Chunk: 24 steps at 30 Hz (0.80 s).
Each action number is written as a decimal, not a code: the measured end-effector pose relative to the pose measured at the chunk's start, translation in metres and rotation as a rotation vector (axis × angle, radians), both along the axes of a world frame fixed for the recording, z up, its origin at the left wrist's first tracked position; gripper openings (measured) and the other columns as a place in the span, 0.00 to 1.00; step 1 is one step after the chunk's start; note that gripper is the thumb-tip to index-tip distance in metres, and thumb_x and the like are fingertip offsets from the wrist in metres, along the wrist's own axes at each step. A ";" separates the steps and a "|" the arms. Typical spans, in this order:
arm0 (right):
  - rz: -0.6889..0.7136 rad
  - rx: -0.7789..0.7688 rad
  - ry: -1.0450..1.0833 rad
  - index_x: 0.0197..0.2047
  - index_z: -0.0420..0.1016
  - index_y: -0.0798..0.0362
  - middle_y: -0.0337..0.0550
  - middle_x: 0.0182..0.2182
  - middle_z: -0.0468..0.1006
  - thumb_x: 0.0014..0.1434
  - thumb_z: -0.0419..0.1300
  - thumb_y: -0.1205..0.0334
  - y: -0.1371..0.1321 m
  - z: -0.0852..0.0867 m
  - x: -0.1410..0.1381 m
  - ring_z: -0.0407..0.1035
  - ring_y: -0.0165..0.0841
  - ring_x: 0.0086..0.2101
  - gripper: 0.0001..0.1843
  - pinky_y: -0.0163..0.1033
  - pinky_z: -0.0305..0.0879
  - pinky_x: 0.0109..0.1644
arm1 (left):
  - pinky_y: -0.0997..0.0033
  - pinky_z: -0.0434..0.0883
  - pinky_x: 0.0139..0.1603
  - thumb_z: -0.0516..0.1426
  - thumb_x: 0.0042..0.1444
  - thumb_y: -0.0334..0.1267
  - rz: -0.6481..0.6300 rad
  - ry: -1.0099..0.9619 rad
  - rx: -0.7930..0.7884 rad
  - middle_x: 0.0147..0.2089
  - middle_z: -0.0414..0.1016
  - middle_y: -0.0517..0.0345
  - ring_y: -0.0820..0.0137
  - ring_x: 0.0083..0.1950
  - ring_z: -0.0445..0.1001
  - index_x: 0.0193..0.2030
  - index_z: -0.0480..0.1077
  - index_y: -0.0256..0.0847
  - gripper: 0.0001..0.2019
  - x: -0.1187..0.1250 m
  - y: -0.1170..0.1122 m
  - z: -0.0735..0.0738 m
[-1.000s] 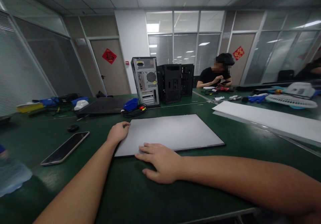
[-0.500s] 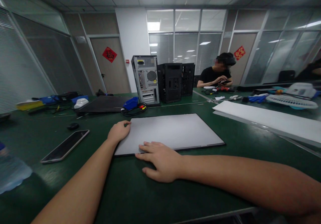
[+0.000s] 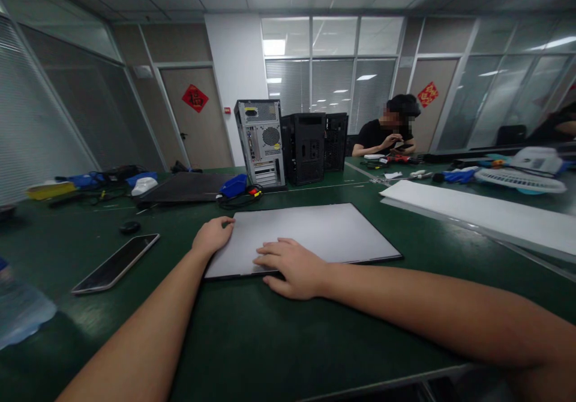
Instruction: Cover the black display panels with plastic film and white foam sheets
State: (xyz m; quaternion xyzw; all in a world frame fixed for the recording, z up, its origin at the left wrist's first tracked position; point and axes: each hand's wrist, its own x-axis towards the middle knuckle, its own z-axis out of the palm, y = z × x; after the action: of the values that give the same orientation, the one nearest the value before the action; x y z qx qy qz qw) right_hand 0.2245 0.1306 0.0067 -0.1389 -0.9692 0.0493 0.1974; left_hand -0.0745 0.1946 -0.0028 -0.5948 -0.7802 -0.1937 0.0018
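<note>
A flat white panel (image 3: 324, 228) with a thin black border lies on the green table in front of me. At its left edge is my left hand (image 3: 213, 236), fingers bent around the edge and a fingertip on the corner area of the white face. My right hand (image 3: 294, 270) rests over the near edge of the panel, palm down and fingers spread, with the fingertips on or just above the white surface. Its thumb points left, near the panel's front border.
Computer cases (image 3: 260, 144) stand behind the panel. Left lie a smartphone (image 3: 116, 264), a black mouse-like object (image 3: 129, 227) and a dark flat panel (image 3: 186, 187). Right are long white sheets (image 3: 486, 216) and a fan grille (image 3: 519, 180). A person (image 3: 387, 132) sits across the table.
My right hand has moved forward and slightly right, farther onto the white panel. My left hand keeps its place at the left edge.
</note>
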 end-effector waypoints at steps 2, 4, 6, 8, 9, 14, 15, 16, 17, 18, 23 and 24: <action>-0.018 0.021 -0.015 0.62 0.68 0.53 0.52 0.61 0.67 0.64 0.54 0.53 0.007 -0.001 0.001 0.59 0.41 0.60 0.25 0.54 0.50 0.66 | 0.59 0.70 0.49 0.50 0.59 0.49 0.003 -0.002 -0.010 0.52 0.80 0.47 0.51 0.53 0.77 0.54 0.76 0.50 0.22 0.000 0.000 0.000; -0.010 0.037 -0.031 0.60 0.69 0.52 0.51 0.60 0.67 0.64 0.53 0.52 0.010 -0.001 0.001 0.60 0.40 0.60 0.24 0.55 0.50 0.65 | 0.59 0.70 0.49 0.50 0.59 0.50 0.003 -0.005 -0.013 0.52 0.80 0.47 0.50 0.53 0.76 0.54 0.76 0.50 0.22 0.000 0.000 0.000; 0.012 0.051 -0.041 0.59 0.70 0.51 0.50 0.60 0.68 0.65 0.53 0.52 0.013 -0.001 0.001 0.61 0.40 0.59 0.23 0.55 0.49 0.65 | 0.59 0.70 0.49 0.50 0.58 0.50 0.004 -0.006 -0.010 0.52 0.80 0.47 0.50 0.53 0.76 0.54 0.76 0.50 0.22 0.001 0.000 0.000; 0.032 0.059 -0.043 0.59 0.70 0.51 0.49 0.60 0.68 0.65 0.52 0.52 0.016 -0.001 0.002 0.61 0.39 0.59 0.23 0.54 0.50 0.65 | 0.60 0.70 0.48 0.50 0.58 0.50 0.009 -0.006 -0.005 0.51 0.80 0.47 0.50 0.52 0.77 0.54 0.76 0.50 0.22 0.001 0.001 -0.001; 0.041 0.058 -0.045 0.59 0.70 0.51 0.49 0.59 0.68 0.66 0.52 0.52 0.018 0.000 0.003 0.62 0.39 0.58 0.22 0.53 0.50 0.65 | 0.60 0.70 0.48 0.50 0.58 0.50 0.011 -0.006 -0.002 0.51 0.80 0.47 0.50 0.52 0.77 0.54 0.76 0.50 0.22 0.001 0.001 -0.001; 0.068 -0.016 -0.019 0.58 0.71 0.54 0.49 0.58 0.70 0.67 0.51 0.51 0.027 0.002 0.004 0.64 0.36 0.57 0.22 0.46 0.56 0.62 | 0.60 0.70 0.48 0.51 0.58 0.51 0.055 -0.009 0.002 0.51 0.80 0.46 0.51 0.51 0.77 0.54 0.76 0.49 0.22 -0.001 0.004 -0.003; 0.069 -0.027 -0.004 0.58 0.71 0.54 0.49 0.58 0.70 0.67 0.50 0.51 0.027 0.002 0.005 0.63 0.36 0.57 0.23 0.46 0.56 0.62 | 0.60 0.70 0.47 0.51 0.58 0.51 0.066 -0.012 0.002 0.51 0.80 0.46 0.50 0.51 0.77 0.54 0.76 0.49 0.22 -0.001 0.004 -0.004; 0.071 -0.031 0.010 0.58 0.71 0.53 0.49 0.58 0.70 0.67 0.50 0.50 0.027 0.003 0.006 0.63 0.36 0.58 0.23 0.47 0.55 0.63 | 0.59 0.71 0.47 0.51 0.57 0.51 0.075 -0.016 0.003 0.51 0.80 0.46 0.50 0.51 0.77 0.54 0.76 0.49 0.22 -0.001 0.004 -0.004; 0.071 -0.028 0.023 0.58 0.71 0.53 0.49 0.58 0.70 0.68 0.50 0.49 0.028 0.004 0.008 0.62 0.37 0.59 0.23 0.48 0.53 0.64 | 0.59 0.71 0.47 0.51 0.57 0.51 0.085 -0.021 0.006 0.51 0.80 0.45 0.50 0.51 0.77 0.54 0.76 0.49 0.23 -0.001 0.003 -0.004; 0.070 -0.022 0.034 0.58 0.70 0.52 0.48 0.59 0.69 0.68 0.50 0.48 0.028 0.005 0.010 0.61 0.37 0.60 0.23 0.50 0.51 0.65 | 0.58 0.71 0.47 0.51 0.57 0.51 0.096 -0.028 0.008 0.51 0.80 0.45 0.49 0.51 0.77 0.54 0.76 0.49 0.23 -0.001 0.003 -0.004; -0.093 0.058 0.116 0.65 0.62 0.51 0.49 0.61 0.67 0.67 0.49 0.46 0.066 0.013 0.045 0.58 0.39 0.62 0.28 0.52 0.49 0.67 | 0.59 0.72 0.47 0.51 0.56 0.51 0.119 -0.047 0.015 0.50 0.81 0.48 0.51 0.51 0.78 0.54 0.76 0.51 0.22 0.003 -0.003 -0.001; -0.174 0.088 0.126 0.67 0.59 0.52 0.51 0.62 0.65 0.67 0.49 0.45 0.082 0.015 0.059 0.59 0.40 0.61 0.31 0.53 0.50 0.67 | 0.59 0.72 0.47 0.52 0.56 0.51 0.112 -0.045 0.014 0.50 0.81 0.48 0.51 0.51 0.78 0.53 0.76 0.51 0.22 0.004 -0.004 0.000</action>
State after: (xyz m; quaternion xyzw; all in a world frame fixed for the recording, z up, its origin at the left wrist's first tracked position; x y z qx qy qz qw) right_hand 0.2837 0.2123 0.0215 -0.2105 -0.9403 -0.0021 0.2676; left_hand -0.0704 0.1902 -0.0027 -0.5458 -0.8107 -0.2120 -0.0009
